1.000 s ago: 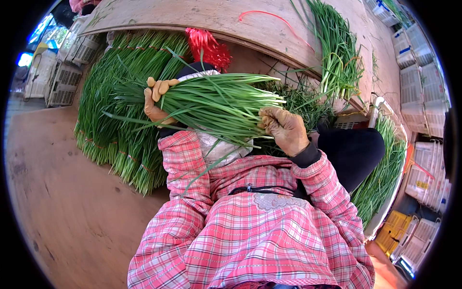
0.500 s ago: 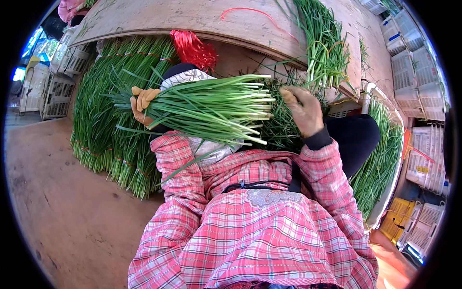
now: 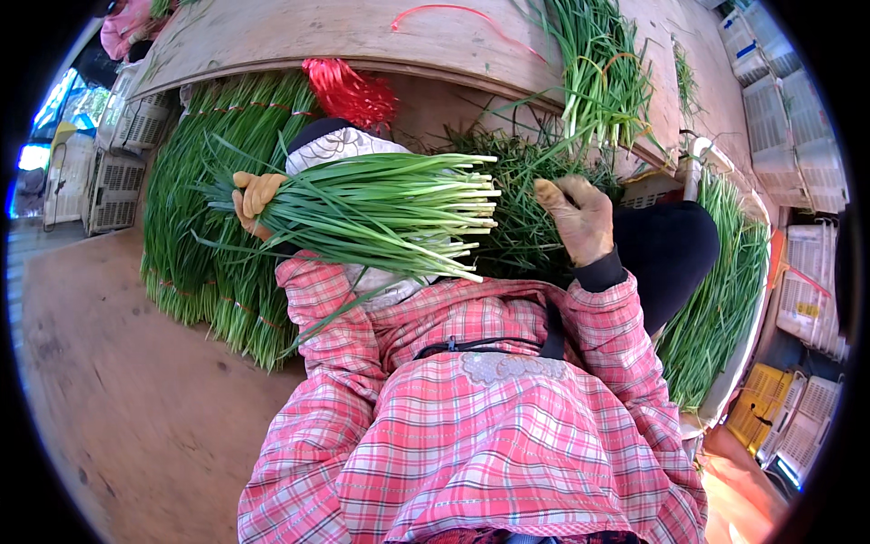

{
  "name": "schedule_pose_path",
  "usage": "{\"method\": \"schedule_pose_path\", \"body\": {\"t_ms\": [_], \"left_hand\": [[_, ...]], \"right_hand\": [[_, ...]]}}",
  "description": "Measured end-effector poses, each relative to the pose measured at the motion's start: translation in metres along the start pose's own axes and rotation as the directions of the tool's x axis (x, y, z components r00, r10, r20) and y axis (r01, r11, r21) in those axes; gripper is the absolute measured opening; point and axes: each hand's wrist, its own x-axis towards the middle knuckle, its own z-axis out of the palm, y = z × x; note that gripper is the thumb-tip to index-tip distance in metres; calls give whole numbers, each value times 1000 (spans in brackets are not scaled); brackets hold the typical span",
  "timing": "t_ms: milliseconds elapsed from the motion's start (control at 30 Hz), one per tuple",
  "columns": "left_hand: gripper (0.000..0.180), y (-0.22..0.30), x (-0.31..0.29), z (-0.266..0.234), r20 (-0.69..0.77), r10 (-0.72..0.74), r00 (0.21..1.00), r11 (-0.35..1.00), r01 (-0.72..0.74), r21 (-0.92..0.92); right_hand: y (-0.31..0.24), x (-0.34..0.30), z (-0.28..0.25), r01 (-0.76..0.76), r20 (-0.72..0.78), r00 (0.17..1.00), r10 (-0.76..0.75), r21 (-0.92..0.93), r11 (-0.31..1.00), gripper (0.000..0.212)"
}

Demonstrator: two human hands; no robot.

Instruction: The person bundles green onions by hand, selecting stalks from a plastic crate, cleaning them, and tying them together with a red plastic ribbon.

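Observation:
My left hand (image 3: 256,201), in a tan glove, is closed round the leafy end of a bunch of garlic chives (image 3: 390,208). The bunch lies level across my lap, its pale cut ends pointing right. Just beyond those ends my right hand (image 3: 580,220) is raised, fingers bent but apart, with nothing visible in it. Loose green trimmings (image 3: 517,222) are heaped behind and below it. Tied chive bundles (image 3: 217,263) stand packed together left of my left hand.
A wooden board (image 3: 272,36) spans the far side, bearing more chives (image 3: 603,82) and a red strip (image 3: 471,14). Red plastic ties (image 3: 352,93) hang at its edge. Right are a white-rimmed tub (image 3: 759,272) of chives and stacked crates (image 3: 811,286). Another person (image 3: 125,32) is far left.
The bunch and my left hand have shifted slightly left. My right hand has turned more upright and sits farther from the cut ends. The whole view has shifted a little.

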Motion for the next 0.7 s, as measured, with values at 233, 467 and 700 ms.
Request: {"method": "schedule_pose_path", "body": {"t_ms": [233, 467, 700], "left_hand": [[35, -9, 5, -1, 44, -54, 998, 998, 53, 43], [37, -3, 3, -5, 32, -5, 999, 998, 3, 63], [32, 6, -2, -10, 26, -36, 999, 999, 35, 28]], "right_hand": [[-50, 18, 48, 371, 25, 929, -370, -89, 924, 18], [-14, 8, 22, 145, -172, 973, -153, -58, 988, 15], [-13, -9, 0, 250, -124, 960, -250, -14, 968, 13]]}}
